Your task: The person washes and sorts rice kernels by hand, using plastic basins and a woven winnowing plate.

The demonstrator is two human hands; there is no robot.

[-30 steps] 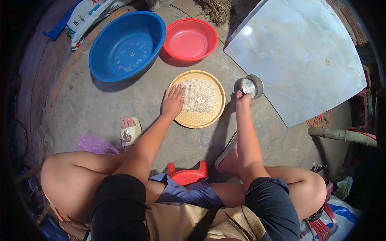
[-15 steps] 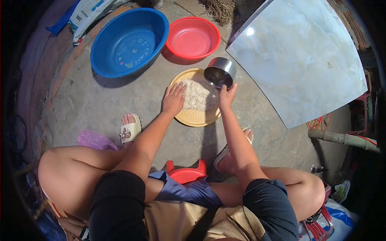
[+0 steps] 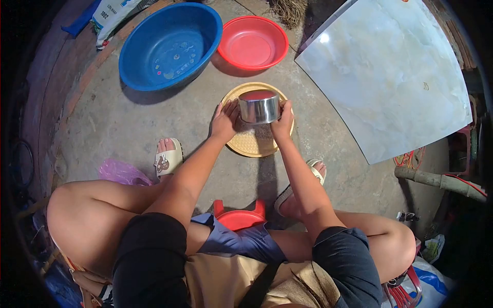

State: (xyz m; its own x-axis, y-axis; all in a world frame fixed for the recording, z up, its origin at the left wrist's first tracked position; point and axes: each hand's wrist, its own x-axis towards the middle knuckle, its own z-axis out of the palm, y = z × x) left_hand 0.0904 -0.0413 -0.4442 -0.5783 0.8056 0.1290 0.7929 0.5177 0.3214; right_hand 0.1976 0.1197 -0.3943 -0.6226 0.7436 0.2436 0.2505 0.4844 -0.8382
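Note:
A shiny metal pot [image 3: 259, 110], turned mouth down, is over the round yellow woven tray [image 3: 252, 148]. My right hand [image 3: 282, 122] grips it by its right side. On the tray's left part, beside the pot, my left hand [image 3: 225, 123] has its fingers stretched out and holds nothing. Pale grains [image 3: 261, 130] show on the tray just below the pot's rim; the pot hides most of them.
Beyond the tray stand a large blue basin [image 3: 177, 51] and a red basin [image 3: 252, 43]. A glossy marbled panel [image 3: 390, 77] leans at the right. A red stool [image 3: 240, 219] is between my legs, and a purple plastic bag [image 3: 122, 172] lies left of my foot.
My right hand has brought the pot left over the tray and turned it mouth down, covering much of the grain. My left hand stays at the tray's left side.

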